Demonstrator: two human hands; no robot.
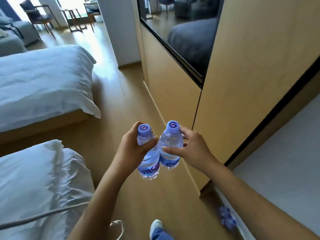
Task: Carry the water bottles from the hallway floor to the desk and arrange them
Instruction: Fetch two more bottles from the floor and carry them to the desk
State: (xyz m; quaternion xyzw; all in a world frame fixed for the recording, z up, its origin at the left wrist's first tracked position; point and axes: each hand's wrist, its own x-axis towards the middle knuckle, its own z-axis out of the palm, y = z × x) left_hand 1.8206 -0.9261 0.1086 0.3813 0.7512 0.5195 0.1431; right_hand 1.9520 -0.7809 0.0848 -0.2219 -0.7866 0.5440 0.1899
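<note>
I carry two clear water bottles with pale purple caps and purple labels, upright and side by side over the wooden floor. My left hand (132, 144) grips the left bottle (149, 165) around its neck. The right bottle (170, 144) is held at its shoulder by my right hand (192, 148), thumb across the front and fingers behind. The two bottles touch each other. More bottles (226, 217) lie on the floor by the wall at the lower right, blurred. No desk can be made out.
Two beds with white bedding, the far bed (43, 84) and the near bed (38, 187), line the left. A wooden wall with a mounted TV (181, 32) runs along the right. The wooden floor (121, 94) leads ahead to chairs (39, 16) by a window. My shoe (155, 226) shows below.
</note>
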